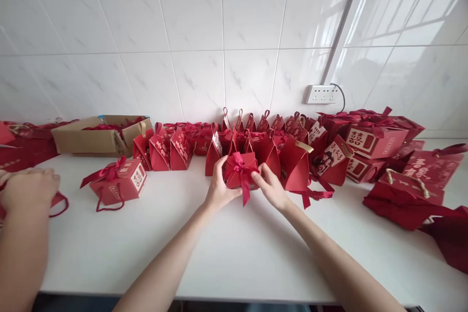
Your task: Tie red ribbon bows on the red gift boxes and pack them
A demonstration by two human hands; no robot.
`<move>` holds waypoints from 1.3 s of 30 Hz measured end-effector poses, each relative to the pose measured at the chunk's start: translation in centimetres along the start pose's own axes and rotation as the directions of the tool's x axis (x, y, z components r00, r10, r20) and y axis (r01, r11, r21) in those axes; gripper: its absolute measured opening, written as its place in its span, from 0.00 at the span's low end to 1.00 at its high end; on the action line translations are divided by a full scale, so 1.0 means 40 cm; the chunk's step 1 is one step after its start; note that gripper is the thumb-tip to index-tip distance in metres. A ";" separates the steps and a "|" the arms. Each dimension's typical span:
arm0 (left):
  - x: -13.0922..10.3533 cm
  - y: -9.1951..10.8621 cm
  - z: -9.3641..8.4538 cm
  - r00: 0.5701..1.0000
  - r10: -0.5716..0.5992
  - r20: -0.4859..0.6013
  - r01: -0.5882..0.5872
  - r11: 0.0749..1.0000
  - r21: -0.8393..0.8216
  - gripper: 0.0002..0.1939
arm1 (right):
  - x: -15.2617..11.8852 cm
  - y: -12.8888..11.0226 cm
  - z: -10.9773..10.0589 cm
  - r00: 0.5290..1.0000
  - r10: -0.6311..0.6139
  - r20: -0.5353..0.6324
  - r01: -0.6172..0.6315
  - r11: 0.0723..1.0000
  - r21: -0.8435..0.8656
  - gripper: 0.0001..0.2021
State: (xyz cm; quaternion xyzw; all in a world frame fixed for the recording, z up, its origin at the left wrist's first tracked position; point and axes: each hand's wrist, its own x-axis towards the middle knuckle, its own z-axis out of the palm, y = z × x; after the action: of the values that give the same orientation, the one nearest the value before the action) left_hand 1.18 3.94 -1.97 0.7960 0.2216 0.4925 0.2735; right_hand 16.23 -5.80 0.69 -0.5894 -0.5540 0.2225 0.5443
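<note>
A small red gift box [234,175] with a ribbon bow [239,163] on its top is between my two hands. My left hand [221,183] grips the box's left side, fingers closed around it. My right hand [270,186] is closed at the right side, thumb and fingers at the edge of the box and its ribbon. One ribbon tail hangs down the front. Just behind stand several red triangular gift boxes [294,163], and a loose ribbon [316,195] lies right of my right hand.
Another red box [119,183] with cord handles sits to the left. A co-worker's hand [31,187] holds something red at the far left. Behind are an open cardboard box [87,139], a stack of red boxes [380,141], red bags [405,195] and a power strip [323,94].
</note>
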 end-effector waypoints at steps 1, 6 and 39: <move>-0.006 -0.010 -0.005 1.000 -0.002 0.018 0.002 1.000 0.006 0.47 | -0.003 0.010 0.008 1.000 -0.002 0.014 0.002 1.000 0.005 0.19; -0.021 -0.023 -0.029 0.991 0.039 0.125 -0.044 0.998 0.041 0.49 | -0.024 0.032 0.011 0.999 -0.028 0.021 0.029 0.996 -0.083 0.18; 0.004 0.050 -0.050 0.981 -0.192 0.000 0.188 0.958 -0.219 0.20 | -0.021 0.032 -0.017 0.994 -0.028 -0.109 0.039 0.994 0.102 0.14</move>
State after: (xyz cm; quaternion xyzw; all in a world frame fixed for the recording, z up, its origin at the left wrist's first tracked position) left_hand -0.38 2.96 0.18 0.7309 0.2446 0.4937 0.4028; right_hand 17.13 -6.56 -0.54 -0.5619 -0.5217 0.2097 0.6067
